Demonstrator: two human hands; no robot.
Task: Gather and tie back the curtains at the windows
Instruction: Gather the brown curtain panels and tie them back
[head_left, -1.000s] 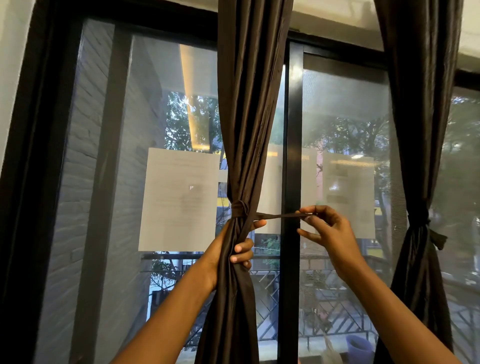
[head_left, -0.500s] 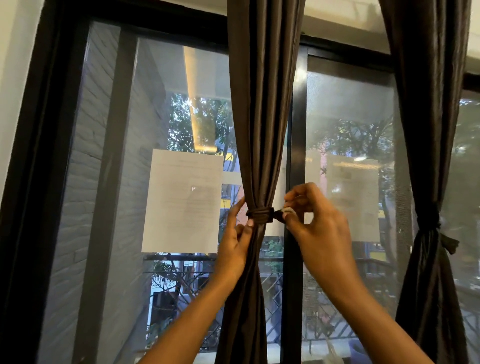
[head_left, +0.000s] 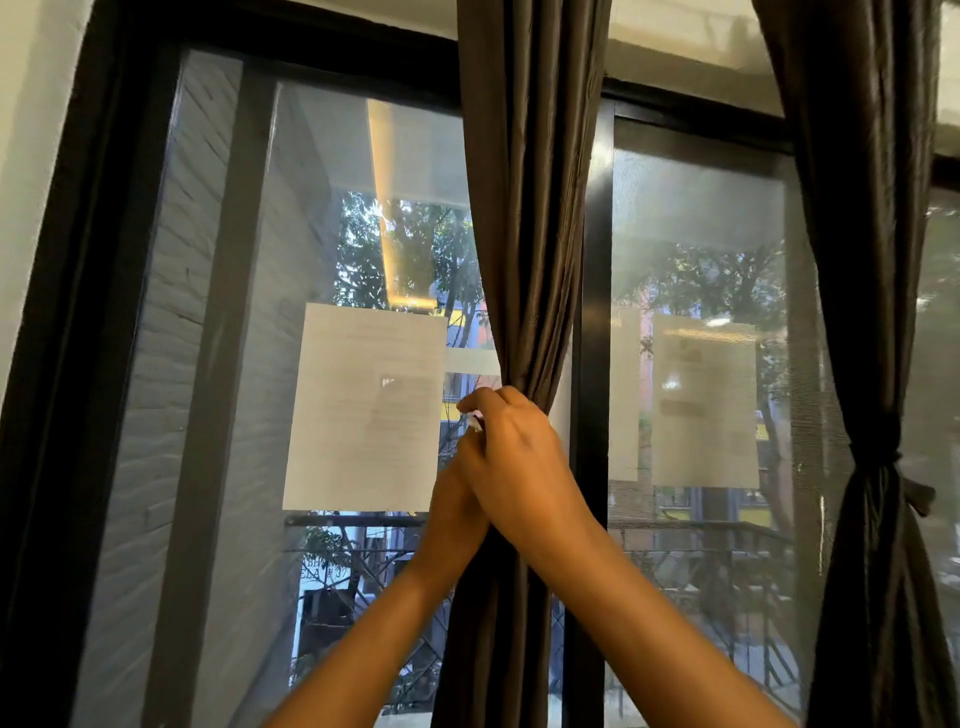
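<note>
Both hands met at the pinched waist of the middle curtain (head_left: 524, 218), wrists crossed. Right hand (head_left: 519, 457) sat in front, fingers curled toward the left edge of the curtain, apparently pinching something pale and small at the fingertips; too blurred to say what. Left hand (head_left: 457, 504) was mostly hidden behind the right, so I couldn't tell whether its fingers were closed or what it held. Tie band wasn't visible, covered by the hands. My read: the crossed wrists suit passing the tie ends over each other, so the knot was likely mid-way, not yet cinched. Middle curtain hung bunched just left of the black window post (head_left: 592, 312). Second curtain (head_left: 872, 260), well right of the post, was already tied at its waist (head_left: 878, 447).
</note>
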